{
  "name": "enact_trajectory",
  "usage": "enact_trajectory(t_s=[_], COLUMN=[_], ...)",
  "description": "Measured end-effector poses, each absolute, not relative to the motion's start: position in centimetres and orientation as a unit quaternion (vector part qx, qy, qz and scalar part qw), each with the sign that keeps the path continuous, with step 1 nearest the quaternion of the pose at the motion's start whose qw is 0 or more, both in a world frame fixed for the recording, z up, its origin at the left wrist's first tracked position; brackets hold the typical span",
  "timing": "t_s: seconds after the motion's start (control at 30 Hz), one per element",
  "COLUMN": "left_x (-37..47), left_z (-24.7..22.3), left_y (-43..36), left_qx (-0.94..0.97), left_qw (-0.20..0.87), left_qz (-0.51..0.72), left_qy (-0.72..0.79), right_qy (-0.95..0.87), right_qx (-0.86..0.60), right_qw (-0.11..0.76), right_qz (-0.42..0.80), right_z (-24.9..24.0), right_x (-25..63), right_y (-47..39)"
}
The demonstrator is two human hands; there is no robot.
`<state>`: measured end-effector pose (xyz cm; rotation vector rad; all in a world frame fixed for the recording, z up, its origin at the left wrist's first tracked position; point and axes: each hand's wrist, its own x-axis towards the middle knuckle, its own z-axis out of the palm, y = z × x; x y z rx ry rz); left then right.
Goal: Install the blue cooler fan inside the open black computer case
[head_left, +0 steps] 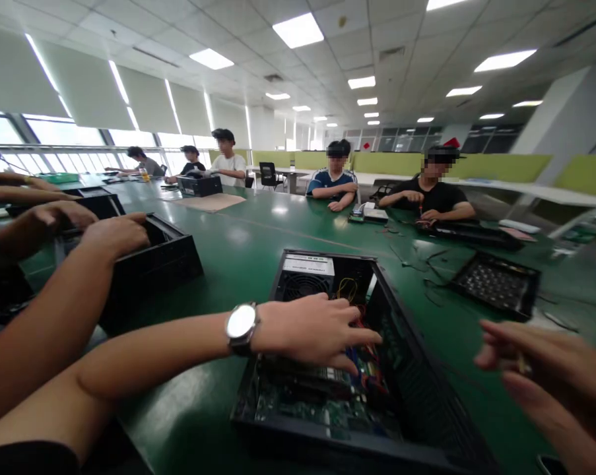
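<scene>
Worktop (258, 231): green, long, shared; other people sit along the far side with their own cases.
Computer case (401, 396): open black metal box lying flat near the front edge of the worktop. Likely heavy and stiff, with thin sheet edges; best gripped by the outer walls.
Circuit board (322, 412): green, seated inside the case; probably fragile, safest held by its edges only.
Left hand (317, 330): wearing a wristwatch (241, 324), reaching into the case, fingers spread and resting on the parts inside, gripping nothing clearly.
Right hand (530, 369): blurred, beside the case, fingers curled round something small; what it is I cannot tell.
Wires (350, 288): yellow and red, soft, easily snagged.
Label (308, 265): white sticker on the power supply; print too small to read.
</scene>
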<state>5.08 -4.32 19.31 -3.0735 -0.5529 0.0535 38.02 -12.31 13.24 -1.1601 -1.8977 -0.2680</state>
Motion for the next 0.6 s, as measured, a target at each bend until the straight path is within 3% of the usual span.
enact_trajectory(t_s=[0.13,0.37,0.5,0.6], left_x=[5.4,8.3,6.3,3.0], left_z=[16.0,12.7,15.2,17.9], left_y=[1.9,5.1,4.2,3.3], left_qx=[-0.985,-0.960,-0.978,-0.990], left_qw=[-0.025,-0.104,-0.019,0.014], left_qz=[0.115,0.081,0.111,0.069], left_qy=[-0.124,-0.247,-0.175,-0.125], right_qy=[-0.856,-0.901,-0.888,-0.892], right_qx=[-0.410,-0.425,-0.453,-0.446], right_qw=[0.312,0.046,-0.023,-0.009], right_qz=[-0.043,0.078,0.074,0.067], right_z=[16.1,13.8,12.9,12.5], right_x=[30.9,27.7,27.7,26.9], right_y=[-12.2,-7.6,-5.5,-3.6])
